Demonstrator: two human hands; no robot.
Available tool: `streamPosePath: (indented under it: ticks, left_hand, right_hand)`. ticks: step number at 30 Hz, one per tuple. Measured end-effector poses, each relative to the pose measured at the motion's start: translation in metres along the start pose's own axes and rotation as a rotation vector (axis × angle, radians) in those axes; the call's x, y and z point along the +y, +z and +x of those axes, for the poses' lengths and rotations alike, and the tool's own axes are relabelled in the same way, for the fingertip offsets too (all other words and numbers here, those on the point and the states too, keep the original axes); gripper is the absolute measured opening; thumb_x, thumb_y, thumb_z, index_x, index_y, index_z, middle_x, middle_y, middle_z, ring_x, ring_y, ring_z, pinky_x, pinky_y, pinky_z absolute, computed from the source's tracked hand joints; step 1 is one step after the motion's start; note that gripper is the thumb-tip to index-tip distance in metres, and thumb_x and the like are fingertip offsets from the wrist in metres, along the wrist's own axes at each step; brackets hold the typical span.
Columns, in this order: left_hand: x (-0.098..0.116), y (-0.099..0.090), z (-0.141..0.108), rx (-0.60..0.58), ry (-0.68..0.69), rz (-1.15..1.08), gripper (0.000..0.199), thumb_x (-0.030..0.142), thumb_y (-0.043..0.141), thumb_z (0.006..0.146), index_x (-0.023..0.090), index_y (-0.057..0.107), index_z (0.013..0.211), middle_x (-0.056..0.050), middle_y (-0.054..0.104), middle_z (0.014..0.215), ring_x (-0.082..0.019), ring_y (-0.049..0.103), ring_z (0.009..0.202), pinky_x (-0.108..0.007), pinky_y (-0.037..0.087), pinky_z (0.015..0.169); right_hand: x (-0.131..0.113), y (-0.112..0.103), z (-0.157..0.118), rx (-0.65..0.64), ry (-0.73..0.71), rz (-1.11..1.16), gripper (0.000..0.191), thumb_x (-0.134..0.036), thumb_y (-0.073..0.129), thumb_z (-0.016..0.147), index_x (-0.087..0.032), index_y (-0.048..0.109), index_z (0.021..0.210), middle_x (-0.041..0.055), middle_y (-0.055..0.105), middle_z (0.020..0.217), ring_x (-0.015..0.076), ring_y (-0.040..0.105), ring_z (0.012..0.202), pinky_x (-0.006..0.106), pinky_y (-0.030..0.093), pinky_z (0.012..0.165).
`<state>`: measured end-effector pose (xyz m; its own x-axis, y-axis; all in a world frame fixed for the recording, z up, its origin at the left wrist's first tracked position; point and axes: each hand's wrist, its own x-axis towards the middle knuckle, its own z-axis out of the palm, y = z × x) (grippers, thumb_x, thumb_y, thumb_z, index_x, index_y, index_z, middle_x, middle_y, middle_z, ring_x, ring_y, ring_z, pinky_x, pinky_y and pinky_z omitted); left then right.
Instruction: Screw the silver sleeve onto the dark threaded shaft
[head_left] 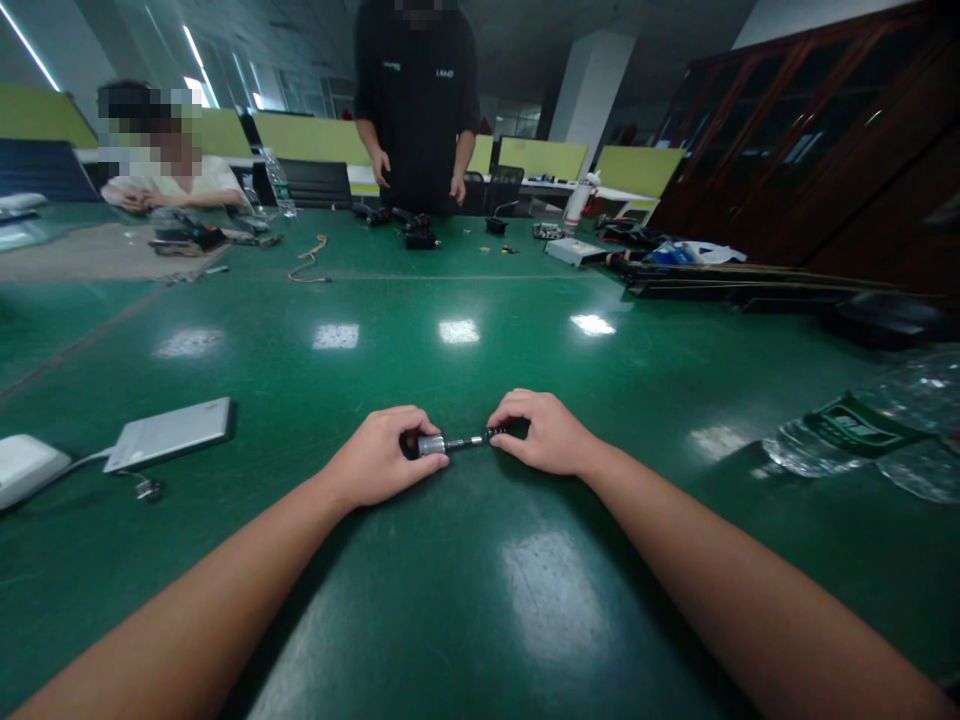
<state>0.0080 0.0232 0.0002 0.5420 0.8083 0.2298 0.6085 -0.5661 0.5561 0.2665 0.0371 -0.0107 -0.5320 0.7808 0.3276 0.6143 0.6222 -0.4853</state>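
Observation:
My left hand is closed around a short silver cylinder with a thin dark rod sticking out to the right. At the far end of that rod, my right hand pinches a small black ribbed piece between thumb and fingers. Rod and ribbed piece lie in line just above the green table. Whether the two are joined I cannot tell. Part of the cylinder is hidden inside my left hand.
To the left lie a silver flat box and a white adapter with a cable. Clear plastic bottles lie at the right. Electronics and a grey box sit farther back. One person stands opposite; another sits far left.

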Motion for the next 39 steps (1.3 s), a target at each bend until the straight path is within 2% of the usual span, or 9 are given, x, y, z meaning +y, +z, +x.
streamPosePath:
  ticks: [17,26,32,39]
  left_hand:
    - [0.0,0.0,0.0,0.006,-0.003,-0.019,0.019,0.031,0.074,0.076,0.018,0.067,0.086,-0.002,0.066,0.08,-0.017,0.06,0.073,-0.026,0.045,0.066]
    - [0.0,-0.001,0.0,-0.023,0.048,-0.06,0.02,0.027,0.074,0.075,0.018,0.068,0.091,-0.003,0.066,0.086,-0.018,0.061,0.079,-0.028,0.046,0.071]
    - [0.002,-0.003,-0.001,-0.053,0.052,-0.097,0.018,0.03,0.07,0.08,0.017,0.069,0.092,-0.004,0.066,0.085,-0.018,0.061,0.078,-0.028,0.046,0.071]
    - [0.002,-0.001,0.0,-0.048,0.016,-0.083,0.02,0.03,0.073,0.077,0.017,0.068,0.091,-0.002,0.066,0.081,-0.017,0.061,0.074,-0.027,0.045,0.067]
  right_hand:
    - [-0.016,0.011,0.001,-0.028,-0.055,0.016,0.01,-0.022,0.069,0.084,-0.02,0.073,0.093,0.0052,0.071,0.088,0.0182,0.062,0.087,0.033,0.047,0.081]
    - [-0.035,0.022,0.002,-0.019,0.027,0.145,0.027,-0.011,0.073,0.077,-0.021,0.071,0.103,0.0022,0.071,0.087,0.0149,0.063,0.08,0.028,0.049,0.076]
    - [-0.035,0.021,0.002,-0.024,0.025,0.143,0.021,-0.016,0.07,0.082,-0.02,0.071,0.102,0.0034,0.071,0.087,0.0151,0.063,0.08,0.029,0.048,0.076]
    - [-0.036,0.021,0.001,-0.037,-0.008,0.094,0.013,-0.018,0.069,0.085,-0.019,0.072,0.097,0.0045,0.072,0.087,0.0169,0.062,0.082,0.031,0.048,0.077]
